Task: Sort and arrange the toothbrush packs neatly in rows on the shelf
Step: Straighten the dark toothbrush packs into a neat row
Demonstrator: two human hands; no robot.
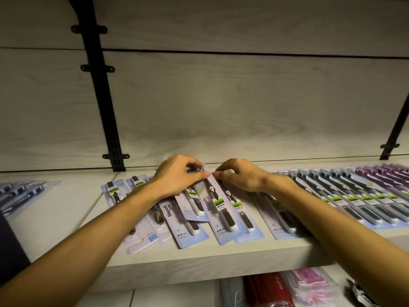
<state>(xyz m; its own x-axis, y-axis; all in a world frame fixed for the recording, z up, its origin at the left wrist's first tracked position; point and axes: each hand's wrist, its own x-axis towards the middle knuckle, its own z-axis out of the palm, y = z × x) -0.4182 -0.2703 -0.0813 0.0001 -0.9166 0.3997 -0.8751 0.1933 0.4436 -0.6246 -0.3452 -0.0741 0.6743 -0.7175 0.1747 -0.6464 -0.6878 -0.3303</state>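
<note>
Several toothbrush packs lie loosely overlapped in the middle of the pale wooden shelf [199, 260]. My left hand [179, 176] pinches the top end of one pack [218, 209], a blue-white card with a black-handled brush and a green label. My right hand [241, 176] has its fingertips on the top end of that pack and the pack beside it [240, 212]. The messy pile [177, 222] spreads to the left under my left forearm. To the right, a neat slanted row of packs [354, 200] runs along the shelf, ending in purple packs [385, 173].
A few more packs [20, 193] lie at the far left on the neighbouring shelf board. Black metal brackets [106, 120] stand against the wood back wall. Below the shelf lie red [267, 289] and pink [309, 284] packets.
</note>
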